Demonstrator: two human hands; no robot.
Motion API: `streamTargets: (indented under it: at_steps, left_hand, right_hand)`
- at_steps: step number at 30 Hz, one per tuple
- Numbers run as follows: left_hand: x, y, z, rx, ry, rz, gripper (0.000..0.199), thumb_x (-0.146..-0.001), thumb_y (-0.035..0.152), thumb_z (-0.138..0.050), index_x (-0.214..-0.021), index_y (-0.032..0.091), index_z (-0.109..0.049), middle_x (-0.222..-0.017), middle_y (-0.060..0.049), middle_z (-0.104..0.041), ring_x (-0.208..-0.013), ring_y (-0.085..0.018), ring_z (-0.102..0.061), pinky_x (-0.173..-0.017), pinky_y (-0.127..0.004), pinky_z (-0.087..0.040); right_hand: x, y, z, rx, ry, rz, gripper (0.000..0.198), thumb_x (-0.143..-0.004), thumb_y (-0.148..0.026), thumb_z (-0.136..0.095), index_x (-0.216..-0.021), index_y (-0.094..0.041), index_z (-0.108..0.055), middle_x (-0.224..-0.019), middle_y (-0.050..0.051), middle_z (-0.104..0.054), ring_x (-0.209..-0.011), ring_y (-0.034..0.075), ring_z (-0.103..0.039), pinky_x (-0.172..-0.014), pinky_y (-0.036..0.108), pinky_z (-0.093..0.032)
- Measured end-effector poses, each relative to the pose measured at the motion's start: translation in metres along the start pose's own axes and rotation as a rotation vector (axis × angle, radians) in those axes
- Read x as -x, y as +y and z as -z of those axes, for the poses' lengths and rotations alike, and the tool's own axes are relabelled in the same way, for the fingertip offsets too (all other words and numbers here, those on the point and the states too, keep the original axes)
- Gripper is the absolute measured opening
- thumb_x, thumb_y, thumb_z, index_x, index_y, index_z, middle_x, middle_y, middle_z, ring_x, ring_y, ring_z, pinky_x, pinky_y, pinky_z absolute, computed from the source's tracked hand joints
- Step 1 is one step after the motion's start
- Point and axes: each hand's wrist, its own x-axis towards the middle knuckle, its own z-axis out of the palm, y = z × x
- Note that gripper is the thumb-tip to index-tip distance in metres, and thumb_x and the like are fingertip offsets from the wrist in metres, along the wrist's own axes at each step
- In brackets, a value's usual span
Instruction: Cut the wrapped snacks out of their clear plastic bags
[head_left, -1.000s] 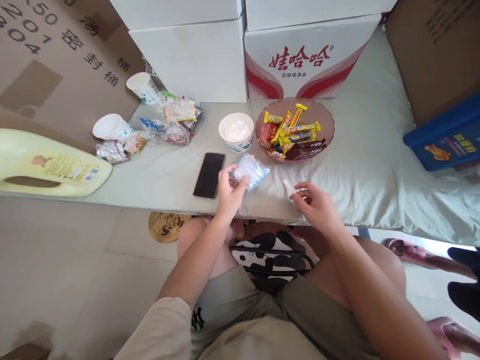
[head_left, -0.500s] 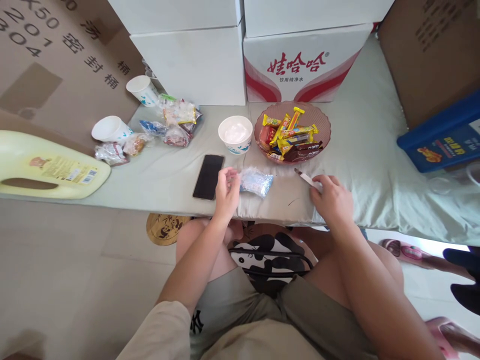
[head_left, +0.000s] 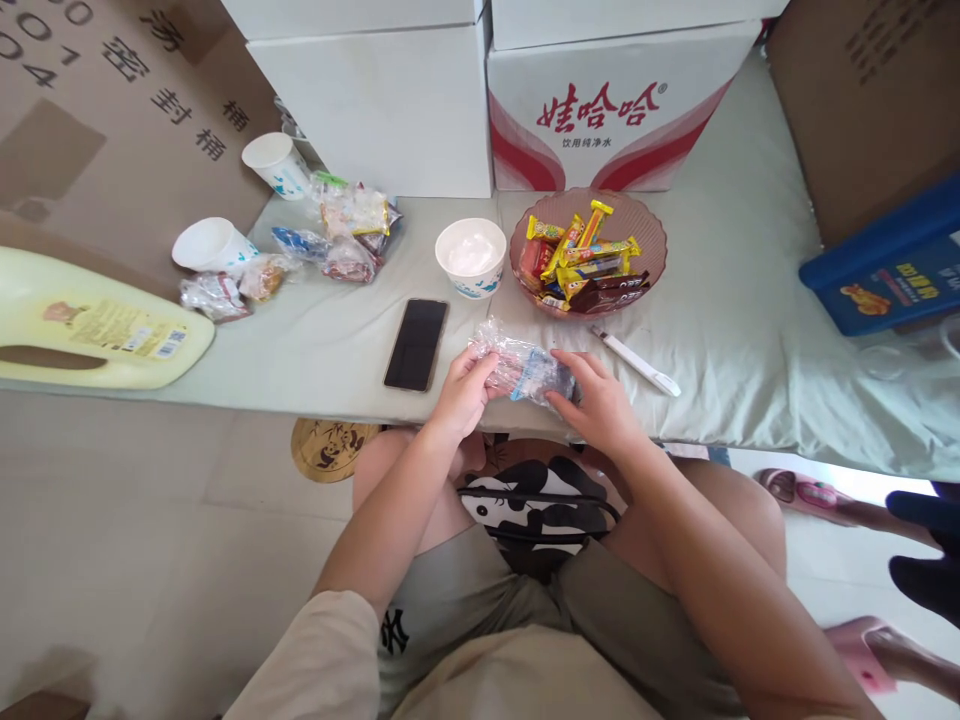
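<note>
Left hand (head_left: 459,397), right hand (head_left: 600,402): fingers grasping opposite ends of crinkled plastic packet (head_left: 534,374). Smartphone (head_left: 417,344) near left hand.

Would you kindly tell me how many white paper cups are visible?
3: a center cup beside the pink bowl, a near-left cup behind the yellow jug, and a far-left cup farther back. Others may be hidden.
</note>
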Motion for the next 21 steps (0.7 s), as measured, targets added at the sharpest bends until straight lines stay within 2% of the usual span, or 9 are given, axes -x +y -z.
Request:
streamTargets:
  at_steps: [2,6,9,11,13,17,19,21]
  left_hand:
    - [0.0,0.0,0.001,0.016,0.012,0.017,0.036,-0.081,0.046,-0.075,-0.102,0.021,-0.06,-0.098,-0.005,-0.077,-0.083,-0.021,-0.076,-0.071,-0.036,-0.065]
    - [0.0,0.0,0.003,-0.034,-0.003,-0.007,0.038,-0.082,0.033,-0.068,-0.115,0.027,-0.051,-0.102,-0.004,-0.075,-0.082,-0.021,-0.077,-0.07,-0.037,-0.064]
    - [-0.003,0.002,0.006,-0.1,0.019,-0.065,0.024,-0.08,0.031,-0.066,-0.099,0.025,-0.052,-0.093,-0.002,-0.07,-0.077,-0.019,-0.074,-0.065,-0.033,-0.061]
    - [-0.005,0.004,0.011,-0.135,0.11,-0.121,0.019,-0.079,0.031,-0.067,-0.085,0.023,-0.051,-0.084,0.0,-0.065,-0.072,-0.017,-0.07,-0.062,-0.029,-0.058]
    - [-0.006,0.008,0.019,-0.167,0.22,-0.191,0.019,-0.079,0.032,-0.069,-0.081,0.023,-0.053,-0.078,0.0,-0.063,-0.07,-0.016,-0.068,-0.062,-0.028,-0.056]
    - [-0.002,0.016,0.033,-0.421,0.354,-0.331,0.012,-0.08,0.029,-0.069,-0.079,0.022,-0.059,-0.074,0.001,-0.066,-0.069,-0.015,-0.065,-0.065,-0.028,-0.053]
    - [0.001,0.02,0.036,-0.621,0.394,-0.408,0.007,-0.079,0.026,-0.069,-0.082,0.021,-0.064,-0.075,0.001,-0.068,-0.07,-0.015,-0.064,-0.067,-0.028,-0.052]
    - [0.003,0.021,0.034,-0.784,0.371,-0.501,0.01,-0.08,0.025,-0.069,-0.089,0.02,-0.069,-0.085,-0.001,-0.073,-0.079,-0.017,-0.068,-0.075,-0.03,-0.055]
  right_hand:
    - [0.0,0.002,0.001,-0.008,0.024,-0.016,0.04,-0.092,-0.036,-0.059,-0.13,-0.025,-0.066,-0.118,0.012,-0.065,-0.108,0.029,-0.066,-0.096,0.045,-0.055]
    - [0.0,0.003,0.004,-0.033,0.035,0.015,0.015,-0.092,-0.033,-0.059,-0.099,-0.024,-0.07,-0.107,0.01,-0.062,-0.098,0.025,-0.065,-0.089,0.041,-0.055]
    - [0.0,0.005,0.011,-0.053,0.118,0.093,0.008,-0.092,-0.029,-0.059,-0.089,-0.024,-0.065,-0.104,0.008,-0.064,-0.098,0.024,-0.065,-0.091,0.041,-0.054]
    - [0.001,0.01,0.019,-0.059,0.201,0.141,0.005,-0.091,-0.026,-0.06,-0.087,-0.024,-0.063,-0.101,0.007,-0.065,-0.097,0.024,-0.066,-0.091,0.041,-0.054]
    - [0.003,0.017,0.029,-0.039,0.266,0.136,0.003,-0.087,-0.023,-0.061,-0.085,-0.024,-0.062,-0.098,0.006,-0.067,-0.095,0.023,-0.067,-0.089,0.041,-0.054]
    - [0.01,0.031,0.044,0.087,0.382,-0.07,0.009,-0.079,-0.019,-0.058,-0.085,-0.024,-0.062,-0.095,0.006,-0.067,-0.085,0.023,-0.066,-0.078,0.04,-0.055]
    - [0.012,0.032,0.046,0.127,0.473,-0.113,0.019,-0.08,-0.017,-0.053,-0.094,-0.024,-0.064,-0.102,0.009,-0.067,-0.09,0.025,-0.067,-0.08,0.042,-0.056]
    - [0.011,0.027,0.044,0.123,0.48,-0.019,0.03,-0.084,-0.016,-0.049,-0.108,-0.024,-0.065,-0.117,0.012,-0.068,-0.107,0.028,-0.067,-0.091,0.046,-0.055]
